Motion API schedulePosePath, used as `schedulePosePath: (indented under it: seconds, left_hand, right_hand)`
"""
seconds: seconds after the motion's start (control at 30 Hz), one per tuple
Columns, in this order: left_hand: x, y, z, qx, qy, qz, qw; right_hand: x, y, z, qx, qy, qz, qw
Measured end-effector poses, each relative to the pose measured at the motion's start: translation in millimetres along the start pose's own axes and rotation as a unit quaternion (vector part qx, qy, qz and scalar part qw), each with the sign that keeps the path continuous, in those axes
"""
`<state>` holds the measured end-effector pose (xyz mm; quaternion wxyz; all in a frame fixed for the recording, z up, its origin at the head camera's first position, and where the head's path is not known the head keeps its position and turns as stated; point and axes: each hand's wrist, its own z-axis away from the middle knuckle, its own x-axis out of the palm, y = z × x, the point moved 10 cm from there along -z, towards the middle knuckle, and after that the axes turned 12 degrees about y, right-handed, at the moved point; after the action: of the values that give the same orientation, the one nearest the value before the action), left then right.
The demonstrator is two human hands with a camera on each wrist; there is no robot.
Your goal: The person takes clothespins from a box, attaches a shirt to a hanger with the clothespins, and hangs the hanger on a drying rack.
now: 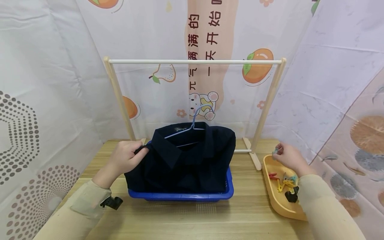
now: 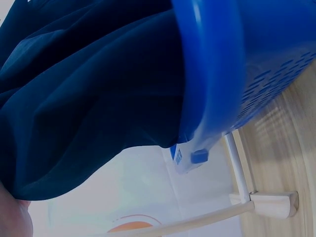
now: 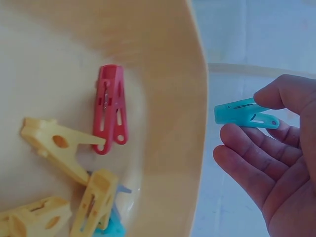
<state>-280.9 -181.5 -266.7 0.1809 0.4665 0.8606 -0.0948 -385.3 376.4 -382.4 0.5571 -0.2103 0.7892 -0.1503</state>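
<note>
A dark navy collared shirt [image 1: 186, 166] lies bunched in a blue basket [image 1: 180, 196], with a light blue hanger [image 1: 193, 123] inside its collar and the hook sticking up. My left hand [image 1: 127, 156] pinches the shirt at its left shoulder; in the left wrist view the dark cloth [image 2: 94, 98] drapes over the basket rim [image 2: 207, 64]. Over the far end of a yellow tray [image 1: 276, 206], my right hand [image 1: 289, 156] holds a turquoise clothespin [image 3: 242, 113] between thumb and fingers. Its jaws point away from the palm.
Behind the basket stands a wooden rack with a white top bar [image 1: 192, 62] and feet [image 1: 252, 155] on the table [image 1: 240, 213]. Inside the tray are a red clothespin [image 3: 109, 108], several yellow clothespins [image 3: 59, 145] and a black item [image 1: 291, 196]. Printed curtains [image 1: 150, 30] hang around.
</note>
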Motion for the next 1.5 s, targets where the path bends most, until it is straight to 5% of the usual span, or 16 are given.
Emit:
schedulePosePath:
  seconds: [0.3, 0.6, 0.93, 1.5]
  left_hand:
    - [0.6, 0.2, -1.0, -0.008, -0.009, -0.001, 0.9999]
    - [5.6, -11.3, 3.4, -0.093, -0.048, 0.038, 0.9938]
    - [11.9, -16.8, 6.9, -0.153, -0.085, 0.066, 0.9824]
    - [7.5, -13.0, 7.0, -0.128, -0.068, 0.056, 0.9879]
  right_hand:
    - [-9.4, -15.8, -2.3, -0.017, 0.013, -0.017, 0.9996]
    - [-20.2, -33.8, -1.6, -0.027, 0.026, -0.030, 0.9988]
    - [-28.9, -53.2, -2.0, -0.045, 0.032, -0.046, 0.9974]
    - [-38.0, -70.4, -4.2, -0.064, 0.044, -0.042, 0.9961]
